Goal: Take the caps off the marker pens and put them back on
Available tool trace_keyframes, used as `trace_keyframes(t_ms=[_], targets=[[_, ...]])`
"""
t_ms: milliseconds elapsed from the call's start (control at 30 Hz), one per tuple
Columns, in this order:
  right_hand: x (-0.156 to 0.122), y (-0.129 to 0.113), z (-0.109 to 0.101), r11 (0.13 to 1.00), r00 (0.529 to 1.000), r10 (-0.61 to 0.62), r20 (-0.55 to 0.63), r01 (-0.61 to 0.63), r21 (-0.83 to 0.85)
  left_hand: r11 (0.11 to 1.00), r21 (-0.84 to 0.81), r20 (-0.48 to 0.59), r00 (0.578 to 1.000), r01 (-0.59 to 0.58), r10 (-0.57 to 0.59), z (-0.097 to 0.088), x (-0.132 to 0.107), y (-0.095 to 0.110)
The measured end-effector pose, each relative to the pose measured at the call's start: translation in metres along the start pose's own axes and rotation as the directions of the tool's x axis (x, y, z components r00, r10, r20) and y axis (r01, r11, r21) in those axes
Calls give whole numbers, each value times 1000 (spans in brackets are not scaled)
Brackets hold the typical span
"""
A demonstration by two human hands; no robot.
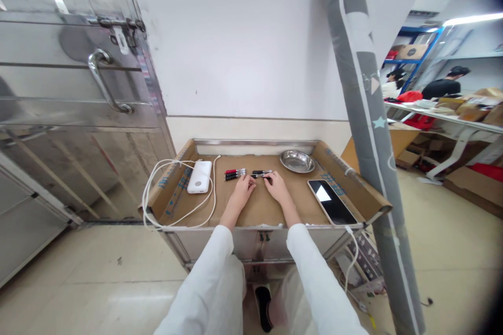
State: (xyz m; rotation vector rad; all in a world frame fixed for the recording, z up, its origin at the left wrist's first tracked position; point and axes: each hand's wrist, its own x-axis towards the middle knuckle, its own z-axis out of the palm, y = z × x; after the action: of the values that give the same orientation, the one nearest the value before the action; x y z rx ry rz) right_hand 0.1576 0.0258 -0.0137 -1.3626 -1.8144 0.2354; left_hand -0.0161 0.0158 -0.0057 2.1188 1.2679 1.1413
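A black pen [260,176] lies crosswise between my hands over the cardboard lining. My left hand [244,187] has its fingers closed at the pen's left end. At the other end, the fingers of my right hand [276,187] are pinched on it. Just beyond my hands are more dark pens [260,171], side by side. To the left of them, a red pen [231,171] lies above several black pens [231,177] in a neat row. The fingertips are small in view, so their exact hold is hard to see.
A white power bank [199,177] with a looped white cable [147,196] is at left on the cardboard-lined cart top [271,214]. At right are a round metal dish [297,162] and a phone [332,202]. A tall wrapped roll [365,89] leans beside the cart. Two people work farther right.
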Motion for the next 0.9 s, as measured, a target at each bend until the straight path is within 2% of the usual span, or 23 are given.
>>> trace_keyframes(t_ms=[267, 433, 667, 900], targets=[[0, -1, -1, 1000, 1000, 1, 5, -1, 16, 996, 84, 15, 999, -44, 42, -6, -5, 10], [-1, -2, -2, 1000, 1000, -2, 1, 2, 5, 986, 152, -18, 997, -67, 71, -8, -6, 12], [-1, 0, 0, 1000, 1000, -8, 0, 8, -8, 992, 117, -115, 992, -43, 57, -5, -1, 7], [-1, 1, 0, 1000, 1000, -10, -2, 10, 8, 991, 119, -86, 994, -53, 63, -8, -3, 11]])
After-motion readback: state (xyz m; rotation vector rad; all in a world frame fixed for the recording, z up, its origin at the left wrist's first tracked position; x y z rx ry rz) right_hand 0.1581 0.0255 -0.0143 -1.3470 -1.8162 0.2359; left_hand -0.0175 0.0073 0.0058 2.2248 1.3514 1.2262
